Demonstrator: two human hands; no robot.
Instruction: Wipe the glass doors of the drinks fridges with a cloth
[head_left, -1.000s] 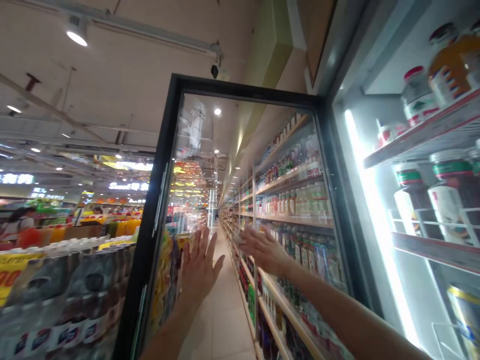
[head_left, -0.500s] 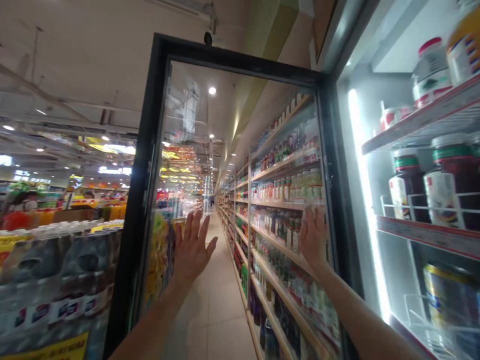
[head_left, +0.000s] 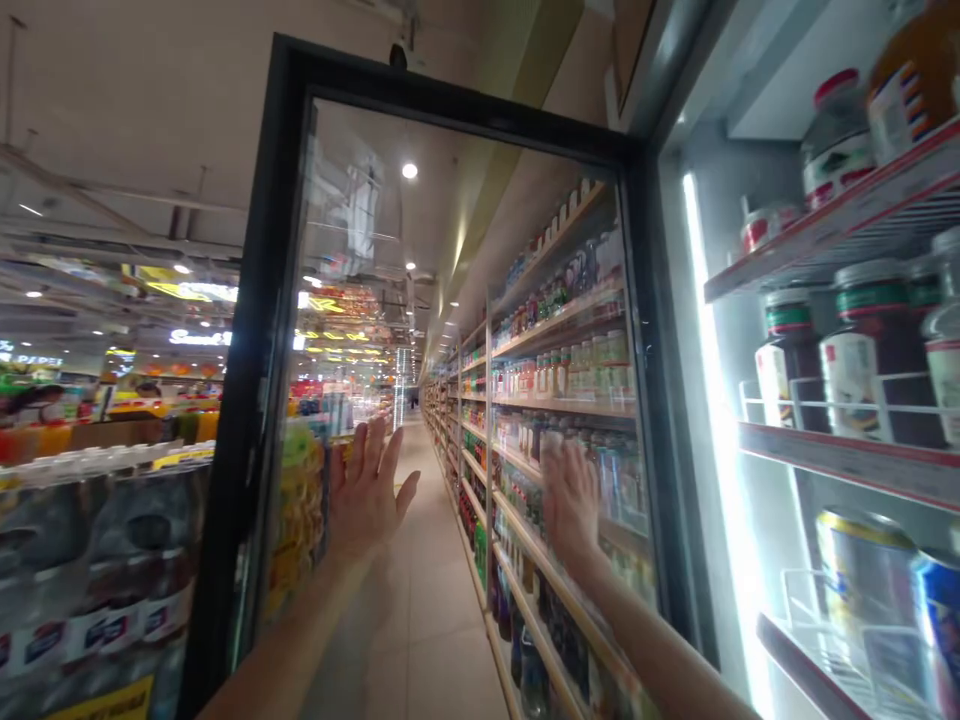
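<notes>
A glass fridge door [head_left: 247, 330] in a black frame stands swung open in front of me. My left hand [head_left: 364, 495] lies flat against the inside of the glass, fingers spread upward. My right hand [head_left: 571, 498] is flat on the glass too, nearer the hinge side, fingers stretched up. Neither hand holds anything. To the right the lit fridge [head_left: 720, 420] is open, with dark bottles [head_left: 862, 350] with green caps on a wire shelf and cans [head_left: 870, 570] on the shelf below.
Through the glass a supermarket aisle [head_left: 427, 590] runs away, lined on its right with shelves of bottled drinks [head_left: 570, 380]. Stacked packs of dark soda bottles [head_left: 97, 560] stand at the left. A person [head_left: 34, 405] is far off at the left.
My right hand has slid left and slightly down across the glass. My left hand has stayed flat on the glass. The door has swung a little wider and the view has drifted.
</notes>
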